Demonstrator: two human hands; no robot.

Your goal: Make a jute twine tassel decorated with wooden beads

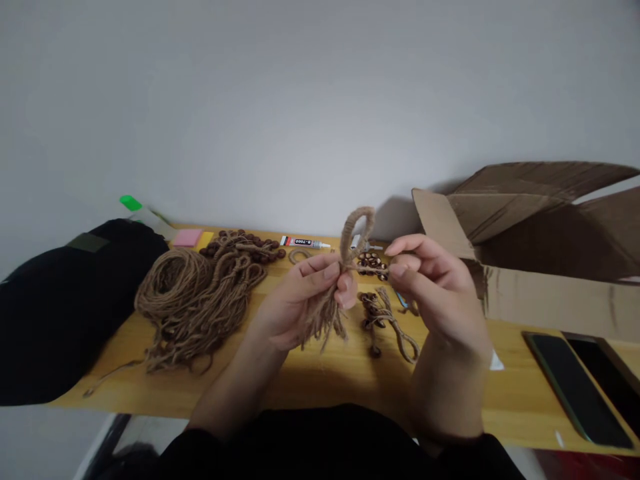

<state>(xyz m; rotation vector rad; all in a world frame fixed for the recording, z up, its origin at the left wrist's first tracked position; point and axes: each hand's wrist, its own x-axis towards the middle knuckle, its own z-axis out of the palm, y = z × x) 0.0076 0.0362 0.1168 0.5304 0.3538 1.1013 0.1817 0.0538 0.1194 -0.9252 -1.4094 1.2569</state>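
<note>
My left hand [305, 293] pinches a jute tassel [358, 230] at its neck. A wrapped loop stands up above the fingers, and loose strands hang below the palm. A thin jute cord [369, 269] runs sideways from the neck to my right hand [435, 287], whose thumb and fingers are closed on its end. Behind and below the right hand lies another looped jute piece with dark beads [387, 320]. Several shiny brown beads [371, 263] sit on the table behind the cord.
On the left are a coil of jute cord [175, 283], brown beads [243, 245] and a black cap [75, 307]. A glue tube [305, 243] and pink sticky notes [187, 237] lie near the wall. An open cardboard box [555, 293] and a phone [577, 387] are right.
</note>
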